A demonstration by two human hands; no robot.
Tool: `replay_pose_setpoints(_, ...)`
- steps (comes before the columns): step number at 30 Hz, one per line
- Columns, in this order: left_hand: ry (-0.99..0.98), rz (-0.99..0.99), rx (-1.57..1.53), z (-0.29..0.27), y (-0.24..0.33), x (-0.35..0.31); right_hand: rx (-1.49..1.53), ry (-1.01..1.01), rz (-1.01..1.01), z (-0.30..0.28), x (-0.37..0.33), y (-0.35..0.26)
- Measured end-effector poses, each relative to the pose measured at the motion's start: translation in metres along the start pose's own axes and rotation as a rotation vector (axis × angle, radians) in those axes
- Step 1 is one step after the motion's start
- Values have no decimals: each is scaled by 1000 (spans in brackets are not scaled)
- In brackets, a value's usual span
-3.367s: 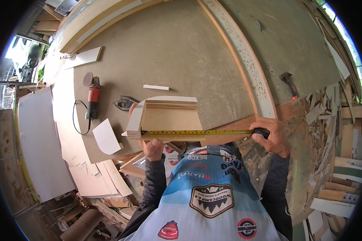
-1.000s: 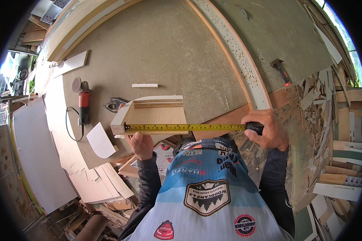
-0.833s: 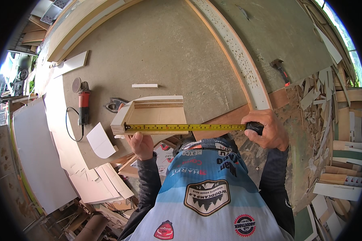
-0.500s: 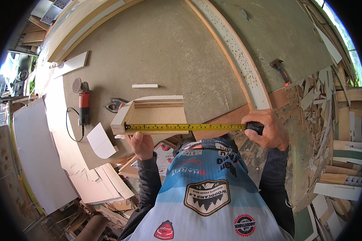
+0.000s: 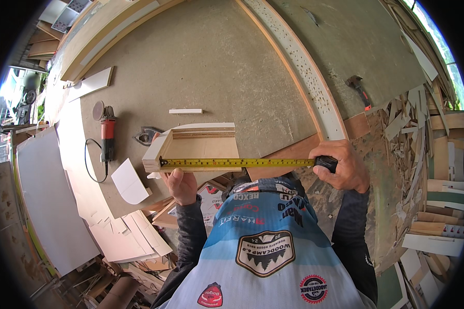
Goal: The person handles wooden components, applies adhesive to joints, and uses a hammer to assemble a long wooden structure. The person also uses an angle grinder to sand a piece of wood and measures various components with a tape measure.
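A shallow wooden frame point(image 5: 203, 144) with plywood edges and white outer faces lies at the table's near edge. My left hand point(image 5: 179, 185) grips its near left corner, thumb toward me; the other fingers are mostly hidden beneath and behind it. My right hand point(image 5: 344, 165) is closed round the black case of a tape measure point(image 5: 326, 164). Its yellow blade runs out leftward, straight along the frame's near side, with the hooked tip at the left corner by my left thumb. Past the frame's right end the blade spans open air to the case.
An angle grinder point(image 5: 107, 136) with its cord lies left, near a dark plane-like tool point(image 5: 147, 135) and a white cut board point(image 5: 130, 181). A white strip point(image 5: 186, 111) lies beyond the frame. A long curved panel point(image 5: 300, 67) and a hammer point(image 5: 359, 91) are at right, beside scattered offcuts point(image 5: 404, 129).
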State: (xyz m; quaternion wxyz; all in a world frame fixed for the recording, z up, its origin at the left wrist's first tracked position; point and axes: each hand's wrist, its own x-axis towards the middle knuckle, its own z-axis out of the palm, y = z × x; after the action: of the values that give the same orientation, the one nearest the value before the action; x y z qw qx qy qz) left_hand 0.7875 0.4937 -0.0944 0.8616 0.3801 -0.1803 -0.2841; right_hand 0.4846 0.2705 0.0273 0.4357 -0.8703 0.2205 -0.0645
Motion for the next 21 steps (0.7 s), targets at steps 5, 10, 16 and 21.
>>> replay_pose_setpoints(5, 2, 8, 24, 1, -3, 3, 38, 33, 56, 6, 0, 9)
replay_pose_setpoints(10, -14, 80, 153, -15, -14, 15, 384, 215, 300, 35, 7, 55)
replay_pose_setpoints(16, 241, 69, 177, -48, -22, 14, 567, 350, 432, 97, 16, 115)
replay_pose_setpoints(21, 321, 63, -199, -48, -8, 17, 539, 354, 466, 146, 20, 150)
